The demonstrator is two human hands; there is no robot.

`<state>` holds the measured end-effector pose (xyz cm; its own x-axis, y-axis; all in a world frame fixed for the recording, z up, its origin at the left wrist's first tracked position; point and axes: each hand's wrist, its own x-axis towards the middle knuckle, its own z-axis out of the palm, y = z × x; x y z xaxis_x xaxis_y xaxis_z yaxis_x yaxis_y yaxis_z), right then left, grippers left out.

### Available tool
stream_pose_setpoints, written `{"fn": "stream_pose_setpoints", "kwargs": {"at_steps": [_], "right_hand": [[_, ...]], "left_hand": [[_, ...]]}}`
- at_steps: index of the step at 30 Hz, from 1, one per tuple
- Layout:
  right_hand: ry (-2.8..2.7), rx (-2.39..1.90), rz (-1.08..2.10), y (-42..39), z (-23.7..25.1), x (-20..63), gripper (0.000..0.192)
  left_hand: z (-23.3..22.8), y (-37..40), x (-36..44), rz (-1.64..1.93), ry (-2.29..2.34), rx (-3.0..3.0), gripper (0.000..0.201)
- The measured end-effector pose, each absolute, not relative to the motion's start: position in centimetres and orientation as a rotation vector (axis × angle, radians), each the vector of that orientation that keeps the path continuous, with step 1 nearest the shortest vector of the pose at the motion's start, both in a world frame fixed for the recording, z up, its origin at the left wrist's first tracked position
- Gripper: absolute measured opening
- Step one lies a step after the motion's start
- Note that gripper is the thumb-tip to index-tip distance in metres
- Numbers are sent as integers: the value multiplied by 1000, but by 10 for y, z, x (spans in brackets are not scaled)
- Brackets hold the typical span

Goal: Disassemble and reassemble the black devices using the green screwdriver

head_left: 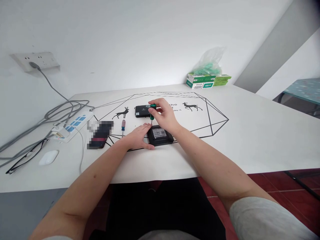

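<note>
A black box-shaped device (pixel 162 137) with a white label lies label side up on the table. My right hand (pixel 163 115) grips a green-handled screwdriver (pixel 152 116), held upright with its tip down at the device's far left corner. On the left side of the device rests my left hand (pixel 140 136), fingers stretched and thumb along the near edge. Just beyond is a second flat black device (pixel 142 111), partly hidden by my right hand. A screwdriver with a clear reddish and blue handle (pixel 123 125) lies to the left of my left hand.
At the left are a blurred-out dark phone (pixel 101 135), a white power strip (pixel 75 126), coiled grey cable (pixel 62 111), glasses (pixel 27 156) and a white earbud case (pixel 49 157). Green-and-white boxes (pixel 201 80) with a plastic bag (pixel 208 65) stand against the wall.
</note>
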<state>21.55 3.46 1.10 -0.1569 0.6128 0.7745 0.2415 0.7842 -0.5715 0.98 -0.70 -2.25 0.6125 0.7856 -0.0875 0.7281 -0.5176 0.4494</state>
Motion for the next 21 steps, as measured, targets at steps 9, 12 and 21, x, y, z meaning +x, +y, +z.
{"fn": "stream_pose_setpoints", "kwargs": {"at_steps": [9,12,21], "right_hand": [[-1830,-571,485,41,9,221,37],[-1805,-603,293,40,11,221,34],[-1647,-685,547,28,17,215,26]], "left_hand": [[-20,-7,9,185,1229,2376,138],[-19,-8,10,164,1275,2347,141],[-21,-6,9,208,1254,2343,143]]}}
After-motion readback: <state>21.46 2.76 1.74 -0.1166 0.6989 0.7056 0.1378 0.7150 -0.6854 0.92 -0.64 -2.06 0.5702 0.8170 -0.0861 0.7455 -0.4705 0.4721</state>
